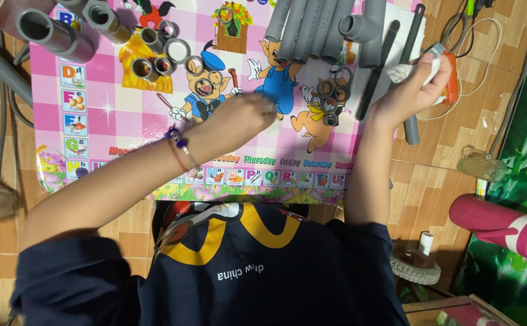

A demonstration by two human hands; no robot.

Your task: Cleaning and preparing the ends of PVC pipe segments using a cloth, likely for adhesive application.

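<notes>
On the pink cartoon mat (118,115), the left hand (239,121) lies knuckles up at the centre, fingers curled over something I cannot make out. At two o'clock, the right hand (411,84) pinches a small grey fitting (437,49) and white cloth (400,72). Grey pipes (312,27) lie at twelve o'clock, short couplings (155,51) at ten.

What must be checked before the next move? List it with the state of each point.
1. Left hand rests on the pink mat, grip contents hidden: cannot tell.
2. Right hand holds a small orange item with a white cloth: ok.
3. Grey pipes lie together at the mat's top edge: ok.
4. Pipe fittings sit loose on the mat: ok.
5. Pink bottle lies apart on the floor: ok.
</notes>
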